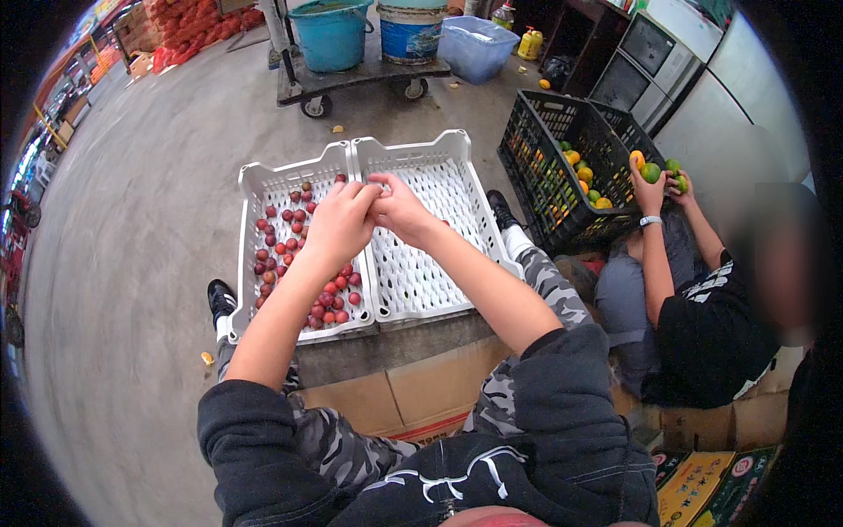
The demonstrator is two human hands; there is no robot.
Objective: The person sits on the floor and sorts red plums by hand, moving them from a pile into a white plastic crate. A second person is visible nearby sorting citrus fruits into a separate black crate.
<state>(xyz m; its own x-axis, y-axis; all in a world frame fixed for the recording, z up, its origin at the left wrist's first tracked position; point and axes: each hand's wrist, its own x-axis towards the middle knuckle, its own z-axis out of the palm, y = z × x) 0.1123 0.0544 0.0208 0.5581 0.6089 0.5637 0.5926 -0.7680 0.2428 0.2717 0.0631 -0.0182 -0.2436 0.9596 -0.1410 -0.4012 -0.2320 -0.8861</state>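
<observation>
Two white plastic crates stand side by side before me. Small round red-purple fruits, plum-like (pixel 288 215), lie scattered in the left crate (pixel 245 217), thickest at its near end. The right crate (pixel 490 230) shows its slatted white floor, and a bit of red peeks out beside my right forearm. Over the adjoining walls of the crates, my left hand (pixel 342 214) and my right hand (pixel 403 212) meet with their fingers touching. The fingers hide whatever may be between them, so I cannot tell if either holds a fruit.
At right, a seated person's hands (pixel 651 188) hold green and orange citrus over black crates (pixel 560 178). Beyond stand a wheeled trolley (pixel 362 82) with buckets (pixel 329 39) and a clear plastic tub (pixel 475 49). Flattened cardboard (pixel 428 388) lies below me; concrete floor (pixel 132 263) spreads left.
</observation>
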